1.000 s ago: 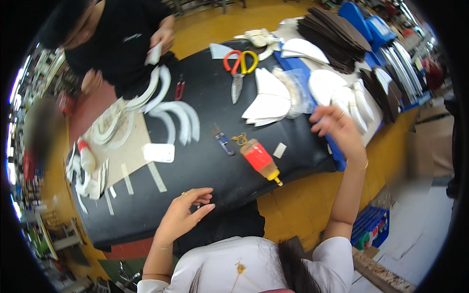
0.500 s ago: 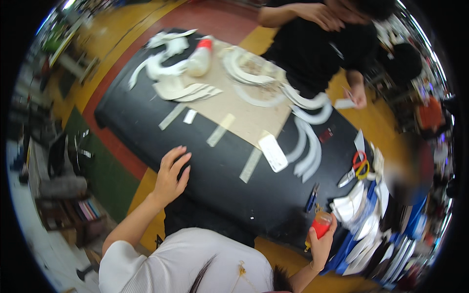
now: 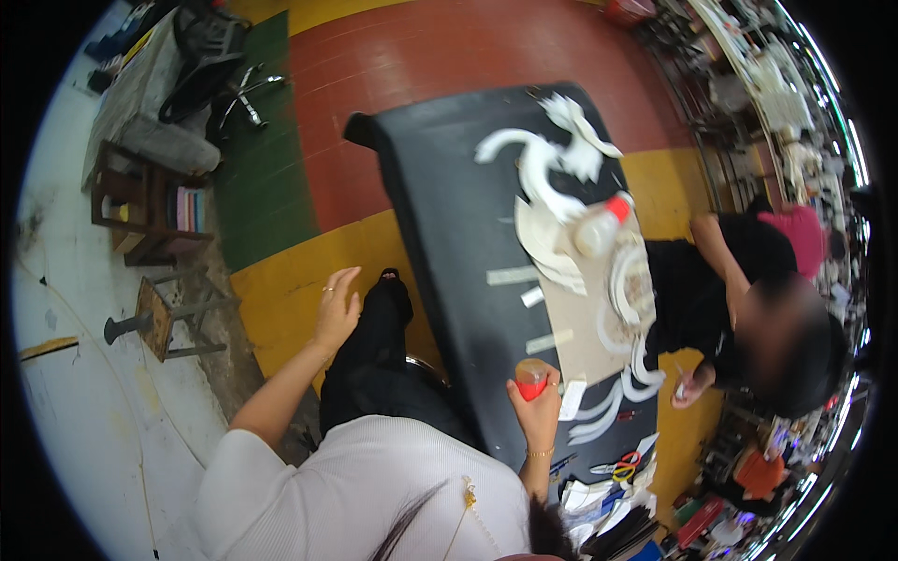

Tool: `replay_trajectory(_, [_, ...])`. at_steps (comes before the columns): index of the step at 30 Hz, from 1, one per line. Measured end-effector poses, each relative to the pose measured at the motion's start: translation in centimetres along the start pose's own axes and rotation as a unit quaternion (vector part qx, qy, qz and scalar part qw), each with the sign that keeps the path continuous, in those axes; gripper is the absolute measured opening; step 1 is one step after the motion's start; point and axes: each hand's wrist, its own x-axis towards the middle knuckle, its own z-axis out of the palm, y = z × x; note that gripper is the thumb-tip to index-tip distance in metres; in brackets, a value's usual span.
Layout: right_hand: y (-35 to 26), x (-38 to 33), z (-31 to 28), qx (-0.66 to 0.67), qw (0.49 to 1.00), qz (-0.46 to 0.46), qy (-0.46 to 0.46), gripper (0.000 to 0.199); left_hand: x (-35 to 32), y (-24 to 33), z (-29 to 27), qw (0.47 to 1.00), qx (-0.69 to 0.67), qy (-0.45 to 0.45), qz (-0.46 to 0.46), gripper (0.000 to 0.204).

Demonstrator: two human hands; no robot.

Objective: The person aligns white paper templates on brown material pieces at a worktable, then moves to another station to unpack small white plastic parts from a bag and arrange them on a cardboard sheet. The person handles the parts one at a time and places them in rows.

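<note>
My right hand [image 3: 537, 404] is closed around a small clear bottle with a red band [image 3: 530, 381], raised over the near edge of the black table [image 3: 440, 234]. My left hand [image 3: 339, 313] hangs in the air left of the table, above the yellow floor, with its fingers apart and nothing in it. Closest to the bottle lies a white rectangular card or case [image 3: 572, 400]. Beyond it, on a beige board [image 3: 571, 304], are curved white pieces [image 3: 621, 285] and a larger translucent bottle with a red cap [image 3: 599, 232].
Scissors with red and yellow handles [image 3: 625, 466] lie near stacked white pieces [image 3: 585, 496]. Across the table a person in black [image 3: 687, 290] holds something small and pale. A wooden stool [image 3: 164, 318] and an office chair [image 3: 241, 98] stand to the left.
My view has swung left, so the table now sits further right. The right hand has lifted the bottle from the table's right end toward its middle. My left hand has moved off the table's edge.
</note>
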Motion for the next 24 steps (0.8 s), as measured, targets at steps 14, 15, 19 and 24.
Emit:
replay_trajectory(14, [-10.0, 17.7, 13.6, -0.218, 0.959, -0.04, -0.177, 0.068, -24.6, -22.2, -22.1, 0.79, 0.056, 0.115, -0.6, 0.054])
replay_trajectory(15, [-10.3, 18.1, 13.7, -0.217, 0.954, -0.013, -0.208, 0.069, -25.8, -24.0, -22.3, 0.779, 0.059, 0.129, -0.61, 0.055])
replay_trajectory(19, [-10.7, 19.6, 13.3, -0.254, 0.94, 0.015, -0.227, 0.071, -15.3, -23.6, -22.4, 0.787, -0.018, 0.082, -0.612, 0.051])
replay_trajectory(24, [-11.4, 17.6, 13.9, -0.276, 0.948, 0.038, -0.156, 0.065, 2.8, -28.1, -19.9, 0.89, -0.085, 0.017, -0.448, 0.049])
